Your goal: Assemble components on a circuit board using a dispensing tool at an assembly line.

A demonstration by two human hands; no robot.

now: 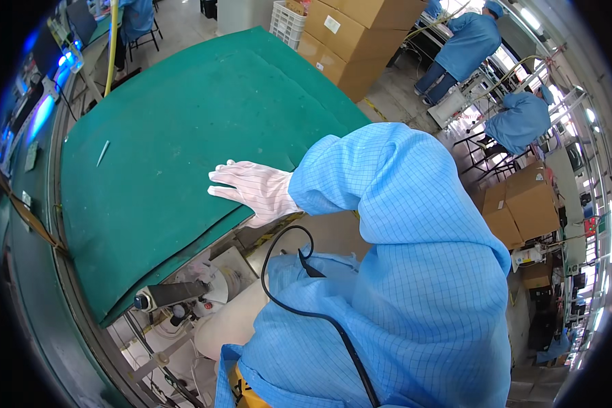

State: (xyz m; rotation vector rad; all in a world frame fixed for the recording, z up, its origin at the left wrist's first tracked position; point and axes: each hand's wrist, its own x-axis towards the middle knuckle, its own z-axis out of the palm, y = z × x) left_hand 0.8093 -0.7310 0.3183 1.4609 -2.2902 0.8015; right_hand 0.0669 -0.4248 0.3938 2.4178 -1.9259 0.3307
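Observation:
My right hand [255,192], in a white glove with thin stripes, is at the near edge of the green mat [183,109] on the table. Its fingers stretch out to the left and hold nothing. It seems to lie on the mat. A blue checked sleeve [394,170] covers that arm up to the wrist. Farther left on the mat lies a slim, pale, pen-like thing [103,153], apart from the hand. My left hand does not show.
A conveyor-like bench [37,272] runs along the left. Below the table edge are a dark bar with a knob [166,296] and cables. A black cable [299,313] hangs over my smock. Cardboard boxes [347,41] stand behind the table. People in blue [469,44] work at the far right.

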